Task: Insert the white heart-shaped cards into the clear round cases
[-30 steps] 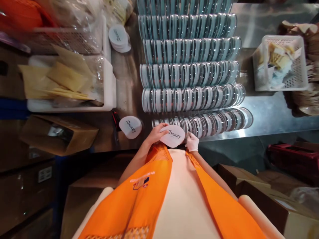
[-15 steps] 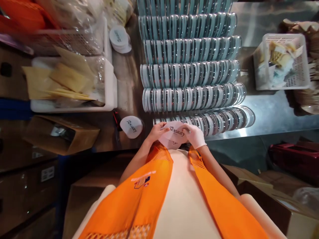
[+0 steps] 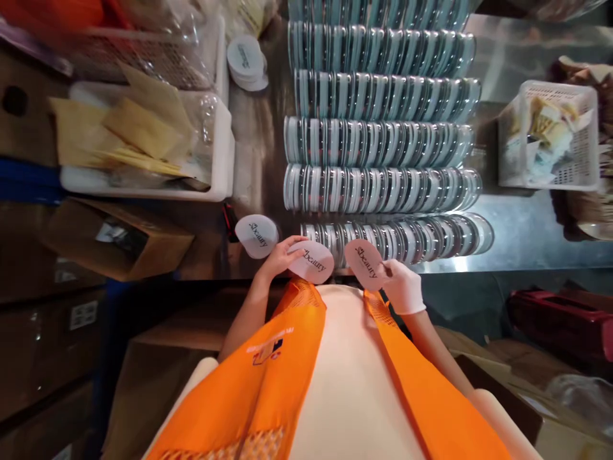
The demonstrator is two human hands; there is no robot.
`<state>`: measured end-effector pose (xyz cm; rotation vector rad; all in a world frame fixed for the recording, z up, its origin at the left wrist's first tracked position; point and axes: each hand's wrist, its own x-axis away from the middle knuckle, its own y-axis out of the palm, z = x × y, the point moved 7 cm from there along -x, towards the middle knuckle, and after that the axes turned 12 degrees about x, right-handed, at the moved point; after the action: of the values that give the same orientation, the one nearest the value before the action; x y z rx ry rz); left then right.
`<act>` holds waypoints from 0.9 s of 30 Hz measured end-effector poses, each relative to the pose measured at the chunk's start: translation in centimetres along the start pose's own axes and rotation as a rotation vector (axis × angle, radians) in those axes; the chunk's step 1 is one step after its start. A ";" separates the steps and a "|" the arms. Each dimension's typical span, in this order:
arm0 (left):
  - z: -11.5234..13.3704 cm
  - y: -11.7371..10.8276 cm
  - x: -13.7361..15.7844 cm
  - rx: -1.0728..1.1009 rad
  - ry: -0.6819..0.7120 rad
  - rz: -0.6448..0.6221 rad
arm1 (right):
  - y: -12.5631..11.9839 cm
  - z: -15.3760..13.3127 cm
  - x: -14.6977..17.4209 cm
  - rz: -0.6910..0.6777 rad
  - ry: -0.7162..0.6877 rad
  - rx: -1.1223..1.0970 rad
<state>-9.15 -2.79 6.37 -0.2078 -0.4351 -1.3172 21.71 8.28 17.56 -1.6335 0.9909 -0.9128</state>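
Observation:
My left hand point(image 3: 282, 259) is bare and pinches a round white card point(image 3: 316, 265) printed "beauty" by its left edge. In a white glove, my right hand point(image 3: 402, 284) grips another such card point(image 3: 363, 262) by its lower right edge, tilted. The two cards are apart, just over the table's front edge. Beyond them lies the nearest row of clear round containers point(image 3: 416, 239), standing on edge with white between them. Left of my left hand, a further white "beauty" card point(image 3: 257, 236) rests on the metal table; whether it is a stack I cannot tell.
Several more rows of containers point(image 3: 383, 188) fill the table's middle. A white bin point(image 3: 223, 153) with tan envelopes stands left, near a red-and-black tool point(image 3: 230, 222) and stacked white cards point(image 3: 245, 57). A white basket point(image 3: 587, 137) stands right; an open carton point(image 3: 158, 255) is left.
The cards, overlapping between both hands before, are now separated. My right hand has moved right and slightly down with one card; my left has shifted a little left with the other.

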 end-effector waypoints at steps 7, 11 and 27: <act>0.0 0.8 -1.2 -0.011 0.025 0.002 | -0.6 -2.0 -0.9 0.024 -0.022 0.049; -0.4 0.8 -1.6 -0.025 0.013 -0.017 | 1.0 -2.7 -2.4 -0.150 0.012 0.201; 0.0 0.8 -1.7 -0.107 -0.017 -0.018 | 3.5 -6.0 -3.1 -0.271 -0.042 0.333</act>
<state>-8.73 -1.04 5.72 -0.3050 -0.3825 -1.3582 14.47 8.34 15.23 -1.5131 0.5587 -1.1520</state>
